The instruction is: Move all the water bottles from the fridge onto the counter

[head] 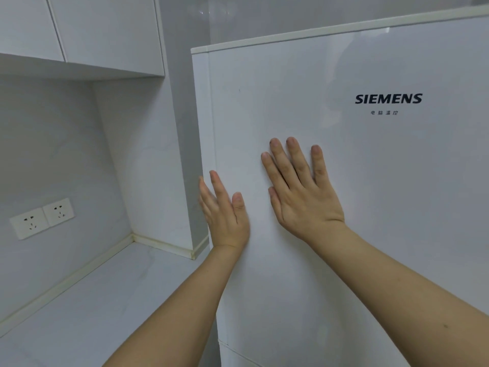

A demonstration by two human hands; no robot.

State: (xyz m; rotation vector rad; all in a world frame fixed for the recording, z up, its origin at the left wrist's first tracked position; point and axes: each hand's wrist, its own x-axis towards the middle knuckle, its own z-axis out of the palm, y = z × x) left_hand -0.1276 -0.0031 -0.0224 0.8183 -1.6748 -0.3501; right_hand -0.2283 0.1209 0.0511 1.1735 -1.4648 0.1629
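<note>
While both hands lie against the closed fridge [370,181] door, the right hand [304,193] is flat with fingers spread, and the left hand [225,215] curls its fingers round the door's left edge. Left of the left hand lies the counter [87,295]; no bottles show.

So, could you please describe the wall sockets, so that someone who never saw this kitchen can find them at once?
Start at the white fridge with the dark brand lettering and look to its left, where a pale counter runs into a corner. On the wall above that counter, under the upper cabinets, sits a pair of white wall sockets side by side. They are the only fittings on that plain wall.
</note>
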